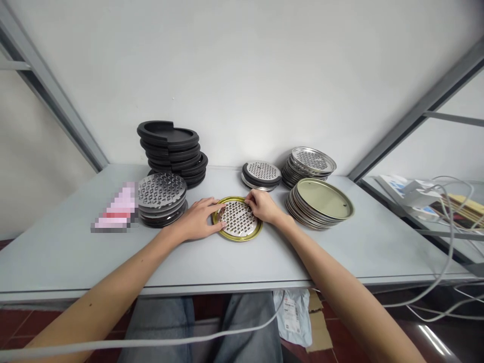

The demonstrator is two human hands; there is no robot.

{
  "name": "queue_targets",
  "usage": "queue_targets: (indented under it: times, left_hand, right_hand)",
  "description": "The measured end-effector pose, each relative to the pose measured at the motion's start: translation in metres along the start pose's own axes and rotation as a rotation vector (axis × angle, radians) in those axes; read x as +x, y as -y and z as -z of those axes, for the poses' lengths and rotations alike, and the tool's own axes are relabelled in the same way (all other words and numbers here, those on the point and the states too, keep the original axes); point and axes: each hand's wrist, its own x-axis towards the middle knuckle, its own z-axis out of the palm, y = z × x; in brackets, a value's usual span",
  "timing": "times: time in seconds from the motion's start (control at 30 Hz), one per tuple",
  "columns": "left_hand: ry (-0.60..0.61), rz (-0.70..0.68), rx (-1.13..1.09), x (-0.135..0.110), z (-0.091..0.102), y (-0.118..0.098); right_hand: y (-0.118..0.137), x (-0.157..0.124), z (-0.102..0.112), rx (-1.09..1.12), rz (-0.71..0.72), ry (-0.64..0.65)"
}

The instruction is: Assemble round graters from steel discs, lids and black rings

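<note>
White cable, cut off, fronts a silvery perforated grater disc in a gold dish; left hand spread, right hand pinching disc, fingertips partly hidden.

Bright diffuse lt; soft shadows; glare btm R

A person's left hand, thumb and fingers spread, and right hand, fingertips together, touch a perforated metal disc ringed by a gold rim. Left of the left hand stand stacked grater discs; right of the right hand, stacked gold lids.
</note>
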Motion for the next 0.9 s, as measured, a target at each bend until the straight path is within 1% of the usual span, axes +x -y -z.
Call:
queue_targets:
  times: [0.5, 0.6, 0.7, 0.8, 0.9]
  left_hand:
    - [-0.02, -0.032, 0.04, 0.001, 0.0, -0.001]
    - [-0.017, -0.027, 0.041, 0.001, 0.0, 0.0]
    - [-0.013, -0.018, 0.038, 0.001, 0.001, 0.0]
    - [-0.01, -0.031, 0.036, 0.001, 0.003, 0.0]
    - [-0.007, -0.053, 0.03, 0.001, 0.005, -0.001]
  right_hand:
    - [0.002, -0.001, 0.001, -0.1, -0.012, -0.008]
    - [0.002, -0.001, 0.001, -0.04, -0.006, -0.02]
    - [0.0, -0.002, 0.003, 0.09, -0.047, -0.033]
    - [-0.004, -0.002, 0.007, 0.197, -0.079, -0.073]
    - [-0.009, -0.003, 0.011, 0.164, -0.091, -0.124]
